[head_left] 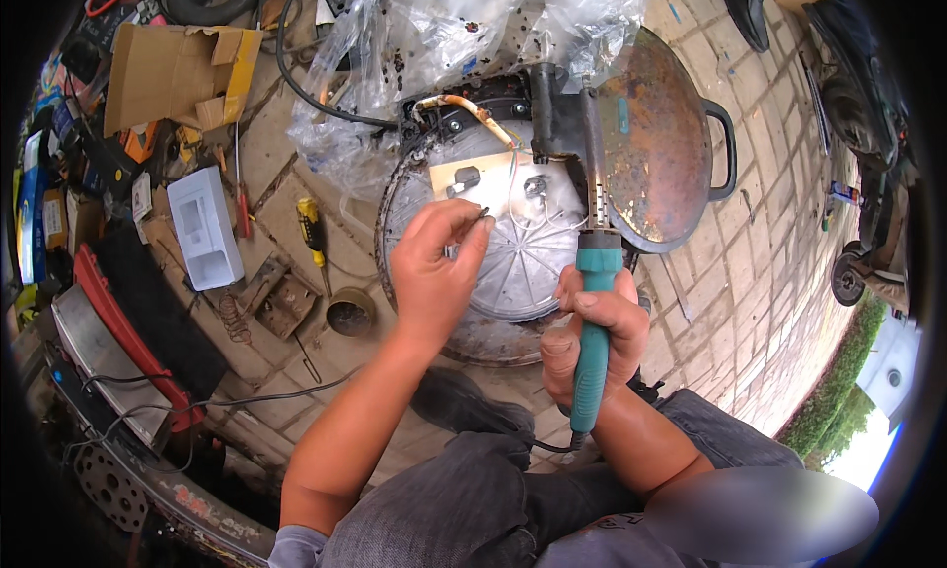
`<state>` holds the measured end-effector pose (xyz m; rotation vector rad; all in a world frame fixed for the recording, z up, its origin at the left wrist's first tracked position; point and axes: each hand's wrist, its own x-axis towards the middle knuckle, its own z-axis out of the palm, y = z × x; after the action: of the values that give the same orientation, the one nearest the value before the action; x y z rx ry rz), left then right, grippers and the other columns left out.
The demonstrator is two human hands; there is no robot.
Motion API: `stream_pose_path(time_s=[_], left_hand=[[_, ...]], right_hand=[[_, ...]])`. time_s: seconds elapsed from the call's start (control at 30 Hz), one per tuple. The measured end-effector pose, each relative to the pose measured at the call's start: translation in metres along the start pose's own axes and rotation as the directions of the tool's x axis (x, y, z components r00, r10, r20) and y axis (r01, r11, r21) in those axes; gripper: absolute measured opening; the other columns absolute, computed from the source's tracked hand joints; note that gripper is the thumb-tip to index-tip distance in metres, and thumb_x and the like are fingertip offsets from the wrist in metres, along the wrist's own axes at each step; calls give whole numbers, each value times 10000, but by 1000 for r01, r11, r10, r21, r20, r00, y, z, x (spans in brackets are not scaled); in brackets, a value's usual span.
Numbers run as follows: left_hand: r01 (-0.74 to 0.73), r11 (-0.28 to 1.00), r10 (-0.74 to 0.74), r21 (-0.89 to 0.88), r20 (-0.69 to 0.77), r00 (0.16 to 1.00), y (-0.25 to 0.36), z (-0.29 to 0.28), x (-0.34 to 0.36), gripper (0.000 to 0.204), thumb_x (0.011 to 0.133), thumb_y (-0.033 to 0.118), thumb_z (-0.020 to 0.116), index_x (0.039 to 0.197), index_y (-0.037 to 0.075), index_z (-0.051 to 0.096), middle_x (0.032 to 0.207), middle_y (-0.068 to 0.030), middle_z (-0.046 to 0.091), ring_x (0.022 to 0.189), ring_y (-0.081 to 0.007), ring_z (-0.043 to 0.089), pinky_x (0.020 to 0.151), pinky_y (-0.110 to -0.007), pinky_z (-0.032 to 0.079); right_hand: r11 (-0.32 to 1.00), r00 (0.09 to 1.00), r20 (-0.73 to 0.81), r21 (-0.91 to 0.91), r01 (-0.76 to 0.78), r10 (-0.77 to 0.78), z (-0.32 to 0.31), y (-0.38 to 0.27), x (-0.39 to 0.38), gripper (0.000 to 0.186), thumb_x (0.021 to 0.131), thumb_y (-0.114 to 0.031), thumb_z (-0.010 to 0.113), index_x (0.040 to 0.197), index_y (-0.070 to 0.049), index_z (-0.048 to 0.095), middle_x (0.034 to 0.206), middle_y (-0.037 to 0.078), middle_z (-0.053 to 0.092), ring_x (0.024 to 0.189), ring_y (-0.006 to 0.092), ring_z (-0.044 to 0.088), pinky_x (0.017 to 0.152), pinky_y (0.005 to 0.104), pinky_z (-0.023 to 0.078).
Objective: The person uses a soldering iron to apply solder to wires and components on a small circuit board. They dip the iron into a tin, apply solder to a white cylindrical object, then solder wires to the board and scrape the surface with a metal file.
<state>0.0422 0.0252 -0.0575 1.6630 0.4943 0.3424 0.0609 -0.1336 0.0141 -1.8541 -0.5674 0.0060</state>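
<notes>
My left hand (pixel 434 257) pinches a small dark piece (pixel 483 213), too small to identify, over the grey round metal housing (pixel 518 282) with radial ribs. My right hand (pixel 621 331) is wrapped round the teal handle of a heating tool (pixel 595 351), whose metal barrel points away from me at the housing's right side. A pale board (pixel 552 188) with dark fittings and thin pale wires lies on the housing. Behind it are an orange-and-white cable (pixel 459 105) and a black cylindrical bracket (pixel 547 114). A rusty round plate (pixel 651 154) with a black handle lies at the right.
Clear plastic sheeting (pixel 444 26) lies behind. Leftward are a cardboard box (pixel 168 75), white tray (pixel 205 228), screwdriver (pixel 312 231), metal cup (pixel 350 312) and red-edged panel (pixel 138 331). A wheeled vehicle (pixel 863 243) stands at far right; someone's shoe (pixel 750 16) shows on the paving at top right.
</notes>
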Motion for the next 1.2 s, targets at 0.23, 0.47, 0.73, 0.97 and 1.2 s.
stream_pose_path(time_s=[0.23,0.47,0.73,0.97,1.2], left_hand=[[-14,995,13,-101,-10,1000,-1,5,-3,153,854,-38,766,980,-3,685,925,-60,706,799,-127,663,740,-257,547],[398,746,-417,-534,91,904,4,3,-2,255,919,-23,713,1158,-23,625,1053,-91,679,914,-158,678,847,-305,569],[581,485,-561,-654,278,780,2,-9,0,244,1007,111,622,1227,7,600,1060,-96,692,945,-232,708,870,-361,581],[593,432,-555,-680,319,769,1,-14,0,163,1028,120,583,1154,19,611,1052,-118,701,986,-258,725,864,-357,601],[686,471,-691,-554,252,678,11,-14,-2,183,1014,147,614,1134,9,616,1013,-124,713,953,-245,736,822,-335,614]], right_hand=[[1000,998,-55,15,25,-24,1,2,0,438,924,-315,766,1208,-103,509,958,113,511,809,210,519,725,373,456],[1000,999,-37,13,10,-10,0,0,3,431,928,-313,762,1204,-103,507,959,114,513,820,212,521,739,376,456],[1000,1000,-10,0,7,-7,-2,-1,3,449,937,-326,753,1208,-104,472,985,108,484,846,202,516,800,396,476],[1000,1000,-20,15,8,-7,0,0,0,447,934,-320,758,1209,-105,479,997,105,480,846,202,511,795,391,472],[1000,1000,0,12,4,-4,1,0,-1,435,942,-304,749,1218,-106,478,1009,105,474,841,201,501,777,382,461]])
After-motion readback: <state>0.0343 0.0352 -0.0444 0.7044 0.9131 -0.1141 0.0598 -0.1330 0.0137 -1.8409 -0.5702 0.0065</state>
